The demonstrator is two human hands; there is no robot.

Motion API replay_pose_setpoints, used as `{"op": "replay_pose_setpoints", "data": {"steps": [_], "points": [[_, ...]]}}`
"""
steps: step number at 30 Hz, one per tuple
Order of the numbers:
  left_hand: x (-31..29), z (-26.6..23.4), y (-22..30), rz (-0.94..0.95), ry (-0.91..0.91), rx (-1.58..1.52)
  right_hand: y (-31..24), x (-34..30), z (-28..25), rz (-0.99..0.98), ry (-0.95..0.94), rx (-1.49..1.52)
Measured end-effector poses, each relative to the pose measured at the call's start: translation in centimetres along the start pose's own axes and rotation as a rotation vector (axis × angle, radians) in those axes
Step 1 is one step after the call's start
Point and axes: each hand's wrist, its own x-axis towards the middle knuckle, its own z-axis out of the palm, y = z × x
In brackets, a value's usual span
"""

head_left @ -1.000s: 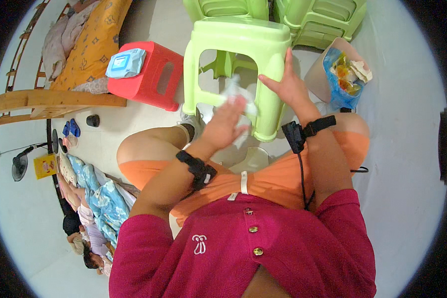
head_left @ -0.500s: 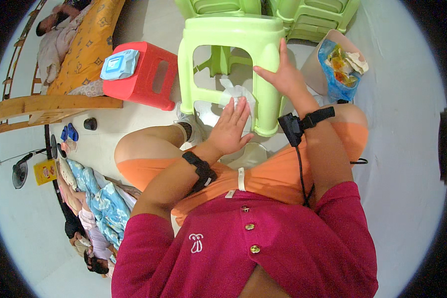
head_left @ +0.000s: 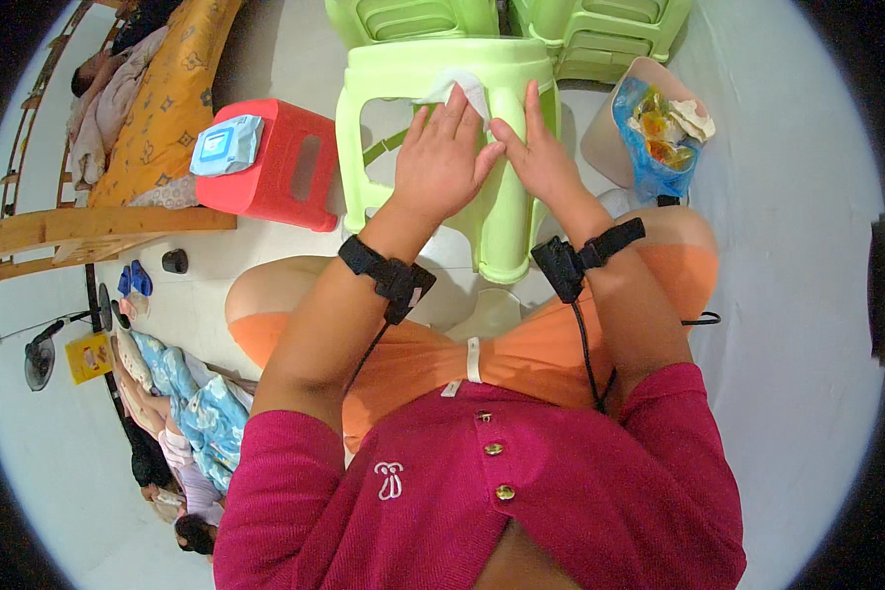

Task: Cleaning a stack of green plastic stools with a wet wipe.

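Observation:
A light green plastic stool (head_left: 442, 57) stands before me between my knees. My left hand (head_left: 441, 162) lies flat, its fingers stretched, pressing a white wipe (head_left: 459, 83) against the upper part of the stool's side. Beside it, my right hand (head_left: 543, 162) grips the stool's right leg, thumb and index finger along the front; its other fingers are mostly hidden. The two thumbs nearly meet.
A red stool (head_left: 300, 162) to the left carries a blue-and-white wipes pack (head_left: 228, 145). At right stands a bin (head_left: 608, 138) with a blue bag of waste. More green stools (head_left: 605, 39) stand behind. People lie at far left and lower left.
My left hand has moved up the stool with the wipe, from the lower opening to near the top. My right hand has shifted slightly left and down along the leg.

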Motion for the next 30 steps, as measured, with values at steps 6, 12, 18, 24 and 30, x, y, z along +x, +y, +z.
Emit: {"op": "replay_pose_setpoints", "data": {"steps": [6, 12, 18, 24, 30], "points": [[-6.5, -0.8, 2.5, 0.159, -0.309, 0.12, -0.2, 0.0, -1.0, 0.058, -0.01, -0.066], [-11.5, 0.3, 2.8, 0.422, -0.5, 0.099, 0.2, -0.2, -0.9, 0.107, -0.026, -0.132], [-10.4, 1.0, 2.4, 0.655, -0.462, 0.017, 0.3, -0.3, -1.0, 0.091, -0.031, -0.169], [-3.1, -1.2, -0.4, 0.479, -0.174, -0.036, 0.7, -0.6, -0.6, 0.038, -0.029, -0.008], [3.4, -1.3, -0.3, 0.012, 0.018, -0.219, 1.2, -0.7, -0.4, -0.066, -0.034, 0.254]]}}
